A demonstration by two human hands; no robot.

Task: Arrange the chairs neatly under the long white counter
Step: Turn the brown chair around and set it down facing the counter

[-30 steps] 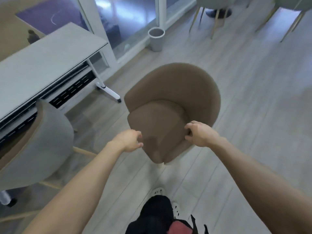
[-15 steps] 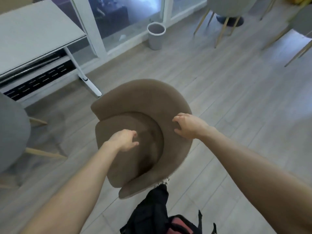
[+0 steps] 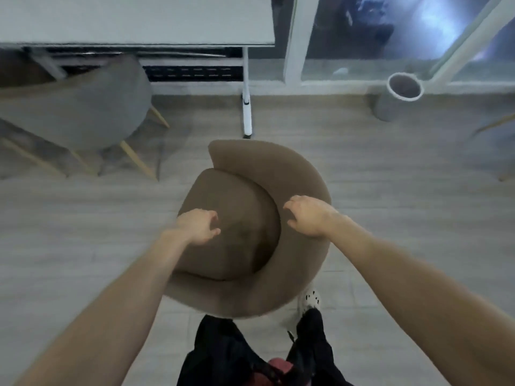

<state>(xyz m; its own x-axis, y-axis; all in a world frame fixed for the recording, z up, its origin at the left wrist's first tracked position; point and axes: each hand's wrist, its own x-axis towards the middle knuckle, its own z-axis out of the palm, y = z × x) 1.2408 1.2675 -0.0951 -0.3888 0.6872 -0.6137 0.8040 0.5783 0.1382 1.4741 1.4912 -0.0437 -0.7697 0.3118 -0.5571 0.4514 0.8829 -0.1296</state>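
the right hand sits on the curved backrest of the brown upholstered chair at centre frame, palm down on the padded rim with fingers spread and curled loosely; it touches the rim, but whether it actually grips is not clear. the left hand hovers over the left part of the round seat cushion, fingers half curled with nothing between them, and contact with the cushion cannot be told through the blur. both bare forearms run in from the lower corners of the frame. the brown chair stands on the pale grey plank floor, seen from almost straight above, its backrest wrapping the right and lower sides of the seat and its open front facing the upper left. it is out in the open floor, below the right end of the long white counter, which spans the upper left of the frame. the counter's white leg with its foot comes down just above the chair's top edge. a grey chair with pale wooden legs is in the upper left, its front tucked under the counter edge. a grey waste bin stands by the glass wall in the upper right. at the bottom centre are dark trousers and a white shoe beside the chair's lower right edge.
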